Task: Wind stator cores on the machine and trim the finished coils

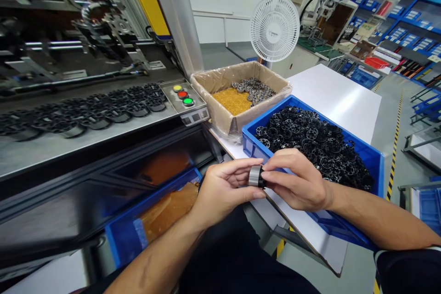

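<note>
White tabletop runs away from the seated person's lap, its near corner just under the two bare hands. The left hand is closed around a small silver ring: the thumb lies over the top of it and the curled fingers come up beneath, so the ring sits pinched between them at the fingertips, not in the palm. The right hand meets it from the other side, its fingertips drawn together on a black piece that sits against the ring's right end. Both hands hover above the table edge, touching each other only through these two parts.

Down to the left, below the table, a low blue bin holds a brown plastic bag. Just behind the right hand stands a blue crate heaped with black ring-shaped parts. Beside it, further back, a cardboard box lined with clear film holds a cluster of grey metal rings on a yellow layer.

To the left, a grey machine bed carries a row of black parts, with a small panel of yellow, red and green buttons at its end. A white fan stands behind the box, and blue shelving fills the far right.
</note>
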Action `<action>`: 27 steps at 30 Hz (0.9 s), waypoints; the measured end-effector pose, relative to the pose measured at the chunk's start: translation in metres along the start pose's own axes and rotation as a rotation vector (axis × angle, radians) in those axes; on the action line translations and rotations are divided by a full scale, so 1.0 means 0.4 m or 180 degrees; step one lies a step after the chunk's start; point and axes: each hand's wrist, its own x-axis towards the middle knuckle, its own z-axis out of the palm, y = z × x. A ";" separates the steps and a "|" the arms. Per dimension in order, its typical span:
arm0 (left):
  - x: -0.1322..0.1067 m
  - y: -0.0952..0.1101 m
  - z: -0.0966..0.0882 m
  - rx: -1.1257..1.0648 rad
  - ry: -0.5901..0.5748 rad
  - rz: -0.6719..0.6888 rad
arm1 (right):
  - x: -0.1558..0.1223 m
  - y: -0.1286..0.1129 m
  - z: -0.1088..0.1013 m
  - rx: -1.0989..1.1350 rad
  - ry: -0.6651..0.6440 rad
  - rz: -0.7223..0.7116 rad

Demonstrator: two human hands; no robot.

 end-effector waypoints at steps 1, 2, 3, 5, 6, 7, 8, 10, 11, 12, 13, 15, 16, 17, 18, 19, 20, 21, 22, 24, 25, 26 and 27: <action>-0.001 0.000 -0.002 0.0065 -0.0004 -0.0007 | 0.001 0.001 0.000 0.0000 -0.0022 0.0003; -0.004 -0.001 -0.003 0.0147 -0.0011 0.0009 | 0.001 0.002 0.001 0.0002 -0.0035 0.0000; -0.007 -0.002 -0.004 0.0251 -0.0018 0.0044 | 0.002 0.003 0.001 0.0004 -0.0044 -0.0014; -0.018 -0.004 -0.005 0.0522 -0.0022 0.0165 | 0.003 0.005 0.003 0.0003 -0.0044 -0.0041; -0.024 -0.006 -0.006 0.0677 -0.0036 0.0212 | 0.002 0.006 0.004 0.0020 -0.0021 0.0005; -0.031 -0.007 -0.006 0.0833 -0.0072 0.0221 | 0.002 0.007 0.007 0.0056 0.0025 0.0113; -0.036 -0.009 -0.007 0.0972 -0.0103 0.0196 | 0.001 0.009 0.011 0.0103 0.0088 0.0263; -0.043 -0.012 -0.009 0.1189 -0.0131 0.0124 | -0.003 0.014 0.019 0.0195 0.0229 0.0551; -0.044 -0.014 -0.011 0.1300 -0.0129 0.0152 | -0.005 0.020 0.023 0.0243 0.0257 0.0629; -0.042 -0.017 -0.014 0.1436 -0.0115 0.0250 | -0.007 0.027 0.024 0.0309 0.0229 0.0633; -0.039 -0.020 -0.017 0.1613 -0.0097 0.0385 | -0.009 0.039 0.021 0.0385 0.0141 0.0594; -0.030 -0.025 -0.027 0.2055 -0.0044 0.0664 | -0.016 0.078 0.001 0.0411 -0.0151 0.0672; -0.025 -0.028 -0.033 0.2254 0.0041 0.0733 | -0.022 0.106 -0.015 0.0204 -0.0363 0.0912; -0.021 -0.029 -0.039 0.2383 0.0157 0.0729 | -0.030 0.138 -0.035 -0.0147 -0.0592 0.1275; -0.016 -0.030 -0.045 0.2421 0.0278 0.0672 | -0.040 0.173 -0.054 -0.0615 -0.0807 0.1715; -0.012 -0.030 -0.050 0.2377 0.0385 0.0595 | -0.053 0.208 -0.072 -0.1110 -0.1047 0.2153; -0.008 -0.030 -0.054 0.2285 0.0456 0.0522 | -0.066 0.241 -0.084 -0.1398 -0.1188 0.2404; -0.004 -0.030 -0.057 0.2193 0.0481 0.0473 | -0.080 0.268 -0.091 -0.1573 -0.1324 0.2548; -0.002 -0.030 -0.058 0.2146 0.0478 0.0486 | -0.093 0.290 -0.091 -0.1620 -0.1436 0.2584; 0.000 -0.033 -0.054 0.2280 0.0409 0.0700 | -0.115 0.312 -0.075 -0.1586 -0.1618 0.2515; -0.001 -0.037 -0.050 0.2450 0.0357 0.0855 | -0.122 0.313 -0.062 -0.1586 -0.1701 0.2480; -0.002 -0.041 -0.046 0.2639 0.0302 0.1025 | -0.128 0.311 -0.048 -0.1602 -0.1756 0.2452; -0.004 -0.046 -0.041 0.2808 0.0239 0.1187 | -0.132 0.307 -0.037 -0.1632 -0.1782 0.2431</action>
